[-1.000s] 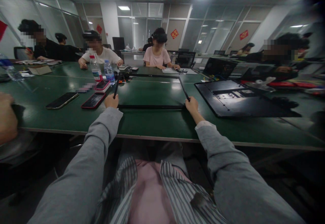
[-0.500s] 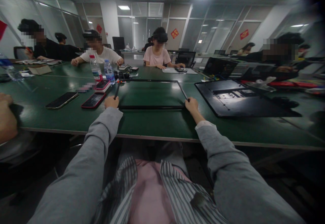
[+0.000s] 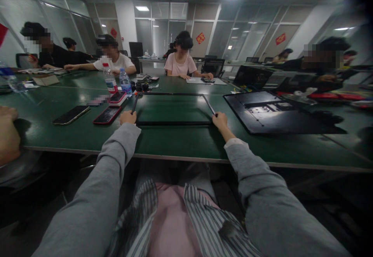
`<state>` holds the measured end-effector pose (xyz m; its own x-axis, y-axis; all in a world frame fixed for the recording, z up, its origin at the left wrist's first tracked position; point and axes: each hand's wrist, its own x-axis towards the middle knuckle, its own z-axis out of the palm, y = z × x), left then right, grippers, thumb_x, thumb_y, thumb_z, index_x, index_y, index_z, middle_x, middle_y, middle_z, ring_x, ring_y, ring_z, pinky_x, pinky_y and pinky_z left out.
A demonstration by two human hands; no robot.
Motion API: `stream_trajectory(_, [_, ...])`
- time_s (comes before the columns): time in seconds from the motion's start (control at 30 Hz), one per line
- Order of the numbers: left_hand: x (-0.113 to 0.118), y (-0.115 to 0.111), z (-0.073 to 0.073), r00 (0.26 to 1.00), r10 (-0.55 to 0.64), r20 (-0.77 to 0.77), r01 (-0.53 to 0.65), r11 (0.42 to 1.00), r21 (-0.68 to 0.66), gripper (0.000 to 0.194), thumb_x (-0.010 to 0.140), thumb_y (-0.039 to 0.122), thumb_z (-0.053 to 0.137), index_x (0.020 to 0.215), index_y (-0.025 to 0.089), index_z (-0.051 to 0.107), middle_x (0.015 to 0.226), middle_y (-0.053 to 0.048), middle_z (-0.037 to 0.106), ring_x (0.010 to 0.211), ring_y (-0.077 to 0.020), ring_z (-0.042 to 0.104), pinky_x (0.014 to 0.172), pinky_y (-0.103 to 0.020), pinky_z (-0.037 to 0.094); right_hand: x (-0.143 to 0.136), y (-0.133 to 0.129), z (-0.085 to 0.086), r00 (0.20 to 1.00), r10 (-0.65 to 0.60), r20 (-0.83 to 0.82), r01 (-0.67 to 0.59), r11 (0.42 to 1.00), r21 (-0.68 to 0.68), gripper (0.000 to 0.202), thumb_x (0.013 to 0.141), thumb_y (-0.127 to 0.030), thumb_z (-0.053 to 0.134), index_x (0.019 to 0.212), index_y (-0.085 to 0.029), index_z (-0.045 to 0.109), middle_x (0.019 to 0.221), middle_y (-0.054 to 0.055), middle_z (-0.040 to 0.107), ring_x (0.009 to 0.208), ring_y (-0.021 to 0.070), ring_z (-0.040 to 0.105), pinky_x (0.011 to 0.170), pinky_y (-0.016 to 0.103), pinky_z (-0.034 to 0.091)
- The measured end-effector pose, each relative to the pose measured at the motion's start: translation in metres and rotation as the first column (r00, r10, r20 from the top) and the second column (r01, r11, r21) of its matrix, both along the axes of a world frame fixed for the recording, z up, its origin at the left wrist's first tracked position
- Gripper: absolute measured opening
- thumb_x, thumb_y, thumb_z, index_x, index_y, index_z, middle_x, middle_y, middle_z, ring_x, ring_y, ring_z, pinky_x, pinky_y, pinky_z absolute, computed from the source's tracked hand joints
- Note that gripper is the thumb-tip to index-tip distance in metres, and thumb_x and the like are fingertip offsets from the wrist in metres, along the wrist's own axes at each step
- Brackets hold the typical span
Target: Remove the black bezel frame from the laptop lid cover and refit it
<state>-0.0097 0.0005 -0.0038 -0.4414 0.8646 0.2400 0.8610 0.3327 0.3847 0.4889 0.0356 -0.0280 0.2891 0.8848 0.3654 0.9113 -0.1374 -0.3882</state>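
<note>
A thin black rectangular frame (image 3: 175,123) lies in front of me over the green table (image 3: 180,144), and the tabletop shows through its middle. My left hand (image 3: 128,117) is closed on the frame's left side, near its front corner. On the opposite side, my right hand (image 3: 220,120) grips the right edge near the front corner. To the right lies a large black panel (image 3: 256,123) with metal parts on it. Left of my left hand are a red-edged phone (image 3: 107,115) and a black phone (image 3: 71,115).
Two bottles, one red-capped (image 3: 109,79) and one blue-capped (image 3: 125,82), stand behind the phones. Black cables (image 3: 142,86) lie beyond the frame. Another person's hand (image 3: 8,113) is at the far left. Several people sit around the table.
The far edge of the frame has lowered slightly, while my hands have hardly moved. Across the table, the person in white has stretched an arm to the left of the view.
</note>
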Motion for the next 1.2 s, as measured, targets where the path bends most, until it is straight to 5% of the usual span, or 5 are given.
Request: stream_trajectory(1.2, [-0.0010, 0.0001, -0.0001, 1.000, -0.013, 0.018, 0.013, 1.000, -0.020, 0.044, 0.096, 0.044, 0.049, 0.120, 0.019, 0.077, 0.123, -0.018, 0.072, 0.116, -0.0327, 0.066, 0.091, -0.038, 0.050, -0.0027, -0.0029, 0.0020, 0.999, -0.001, 0.037, 0.001, 1.000, -0.013, 0.043, 0.092, -0.023, 0.047, 0.121, -0.002, 0.071, 0.116, 0.024, 0.069, 0.112, 0.0311, 0.063, 0.100, 0.038, 0.047])
